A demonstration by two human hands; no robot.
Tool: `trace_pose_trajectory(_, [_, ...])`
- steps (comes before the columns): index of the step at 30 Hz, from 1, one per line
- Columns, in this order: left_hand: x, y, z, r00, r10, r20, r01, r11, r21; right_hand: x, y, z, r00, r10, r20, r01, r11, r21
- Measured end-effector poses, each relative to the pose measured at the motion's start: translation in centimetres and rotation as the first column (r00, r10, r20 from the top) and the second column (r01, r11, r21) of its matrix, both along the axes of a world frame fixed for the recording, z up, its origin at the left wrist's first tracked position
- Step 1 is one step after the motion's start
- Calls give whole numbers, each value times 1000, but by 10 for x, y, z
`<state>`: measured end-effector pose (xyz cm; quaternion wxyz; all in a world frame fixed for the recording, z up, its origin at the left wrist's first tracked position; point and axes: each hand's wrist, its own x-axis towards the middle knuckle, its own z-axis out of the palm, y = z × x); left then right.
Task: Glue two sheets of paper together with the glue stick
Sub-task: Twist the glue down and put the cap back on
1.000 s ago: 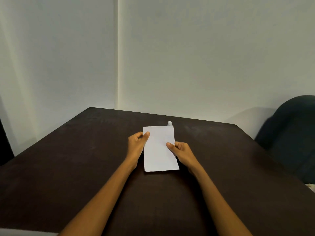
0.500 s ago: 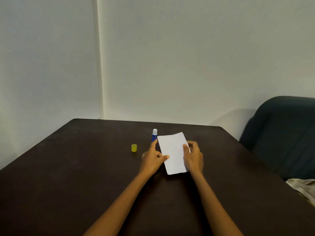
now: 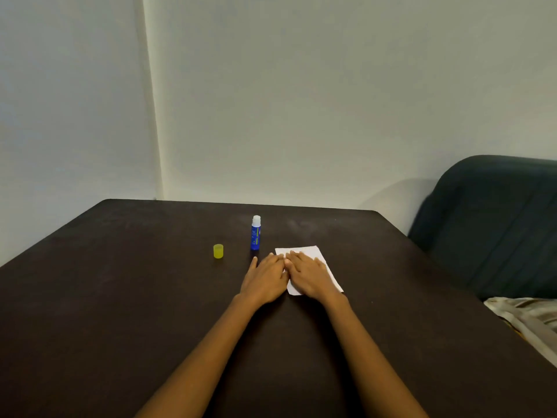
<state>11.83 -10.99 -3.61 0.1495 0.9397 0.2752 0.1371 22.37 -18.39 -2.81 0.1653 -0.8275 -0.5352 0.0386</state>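
Flat on the matte dark table (image 3: 120, 297), right of centre, the white paper (image 3: 313, 252) lies under the left hand (image 3: 266, 279) and right hand (image 3: 310, 276), fingers straight and pressing, with the upright uncapped blue glue stick (image 3: 255, 233) and yellow cap (image 3: 218, 251) toward the far edge.

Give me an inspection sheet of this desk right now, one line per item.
Surface: dark brown table, matte.
Job's things: white paper sheet lying flat; blue glue stick upright, uncapped, white tip exposed; yellow cap standing apart, left of it.
Clutter: nothing seen.
Grippers: left hand and right hand flat, pressing the paper.
Cables: nothing seen.
Surroundings: pale wall; dark green sofa; pale cloth.
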Motion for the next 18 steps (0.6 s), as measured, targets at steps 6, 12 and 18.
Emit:
trace_pose_trajectory(6, [-4, -1, 5, 995, -16, -94, 15, 1000, -10, 16, -6, -4, 988, -130, 78, 143, 971, -190])
trace_pose_trajectory(12, [-7, -5, 9, 993, -20, -114, 20, 1000, -2, 29, -14, -2, 939, -316, 135, 337, 922, -192])
trace_pose_trajectory(18, [-14, -7, 11, 972, 47, 231, -43, 999, -25, 14, -13, 11, 885, -421, 202, 382, 901, 205])
